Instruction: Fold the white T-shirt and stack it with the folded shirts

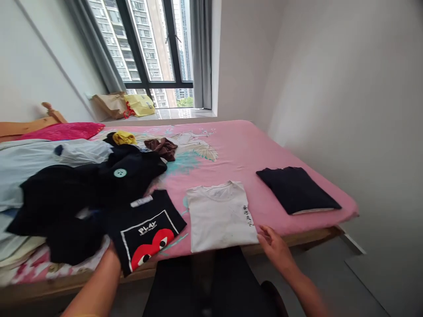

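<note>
A folded white T-shirt [220,215] lies at the near edge of the pink bed [238,149]. My right hand [274,246] rests at its lower right corner, fingers slightly curled and touching the cloth edge. My left hand [110,257] reaches under a black T-shirt [148,229] printed with a red heart and the word PLAY; its fingers are hidden beneath the fabric. A folded dark navy garment [297,189] lies to the right, apart from both hands.
A heap of black clothes [82,193] covers the bed's left side, with a brown garment [163,147], a yellow item [124,138] and pale bedding [29,163] behind. Paper bags [125,105] sit on the window sill. A white wall runs along the right.
</note>
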`<act>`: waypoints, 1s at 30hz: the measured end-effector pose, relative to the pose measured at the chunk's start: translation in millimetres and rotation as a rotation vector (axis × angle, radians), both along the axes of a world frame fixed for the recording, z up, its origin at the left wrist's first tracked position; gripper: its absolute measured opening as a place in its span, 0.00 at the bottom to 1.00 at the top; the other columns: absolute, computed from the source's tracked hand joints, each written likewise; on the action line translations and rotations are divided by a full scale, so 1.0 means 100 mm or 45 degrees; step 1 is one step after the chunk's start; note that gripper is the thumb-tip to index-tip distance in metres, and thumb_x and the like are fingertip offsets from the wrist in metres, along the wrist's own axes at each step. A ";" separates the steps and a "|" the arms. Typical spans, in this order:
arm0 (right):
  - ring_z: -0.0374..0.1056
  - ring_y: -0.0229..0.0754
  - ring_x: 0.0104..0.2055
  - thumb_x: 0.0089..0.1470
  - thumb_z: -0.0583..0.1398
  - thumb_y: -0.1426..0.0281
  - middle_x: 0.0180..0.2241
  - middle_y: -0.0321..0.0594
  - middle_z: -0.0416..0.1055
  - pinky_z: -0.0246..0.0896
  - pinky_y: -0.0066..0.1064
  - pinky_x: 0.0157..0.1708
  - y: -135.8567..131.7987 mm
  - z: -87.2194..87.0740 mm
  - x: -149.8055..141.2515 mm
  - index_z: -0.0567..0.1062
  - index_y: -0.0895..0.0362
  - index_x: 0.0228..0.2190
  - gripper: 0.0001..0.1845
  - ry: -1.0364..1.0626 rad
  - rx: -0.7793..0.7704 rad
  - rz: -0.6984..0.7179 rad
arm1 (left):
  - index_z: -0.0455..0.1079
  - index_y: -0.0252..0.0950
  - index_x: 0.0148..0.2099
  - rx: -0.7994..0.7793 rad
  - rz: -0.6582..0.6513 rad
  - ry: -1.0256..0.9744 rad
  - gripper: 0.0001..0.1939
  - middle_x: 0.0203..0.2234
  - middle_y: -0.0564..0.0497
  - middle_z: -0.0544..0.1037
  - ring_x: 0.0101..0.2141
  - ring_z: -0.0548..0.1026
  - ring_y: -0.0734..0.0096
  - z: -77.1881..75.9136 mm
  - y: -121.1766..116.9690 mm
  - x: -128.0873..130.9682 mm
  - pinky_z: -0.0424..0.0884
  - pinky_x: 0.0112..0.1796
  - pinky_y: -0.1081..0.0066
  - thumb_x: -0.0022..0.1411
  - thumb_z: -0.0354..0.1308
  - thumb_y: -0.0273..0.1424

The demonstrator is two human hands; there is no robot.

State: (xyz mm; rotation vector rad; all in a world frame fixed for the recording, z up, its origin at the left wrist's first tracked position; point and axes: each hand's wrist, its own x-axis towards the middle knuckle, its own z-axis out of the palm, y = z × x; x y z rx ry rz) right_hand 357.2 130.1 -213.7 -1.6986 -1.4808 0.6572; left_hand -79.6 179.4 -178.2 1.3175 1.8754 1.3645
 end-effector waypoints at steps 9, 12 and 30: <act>0.71 0.49 0.40 0.41 0.58 0.51 0.36 0.45 0.75 0.65 0.36 0.39 0.33 -0.36 0.17 0.74 0.57 0.35 0.25 0.042 -0.400 0.010 | 0.69 0.35 0.35 0.017 0.673 -0.769 0.13 0.25 0.51 0.77 0.25 0.75 0.71 -0.16 -0.84 -0.76 0.72 0.26 0.71 0.55 0.53 0.40; 0.71 0.46 0.33 0.42 0.59 0.53 0.29 0.42 0.75 0.64 0.32 0.30 0.55 -0.27 0.12 0.74 0.57 0.31 0.21 0.060 -0.510 0.126 | 0.69 0.36 0.41 -0.014 0.523 -0.460 0.21 0.26 0.53 0.75 0.26 0.73 0.71 -0.33 -1.10 -0.08 0.69 0.25 0.74 0.50 0.60 0.44; 0.68 0.39 0.29 0.46 0.57 0.62 0.27 0.40 0.73 0.62 0.27 0.28 0.96 -0.18 -0.12 0.71 0.60 0.32 0.14 0.755 -0.584 0.172 | 0.64 0.35 0.28 -0.839 -0.378 -0.132 0.13 0.12 0.59 0.61 0.12 0.60 0.77 -0.36 -0.03 1.19 0.53 0.14 0.76 0.54 0.54 0.40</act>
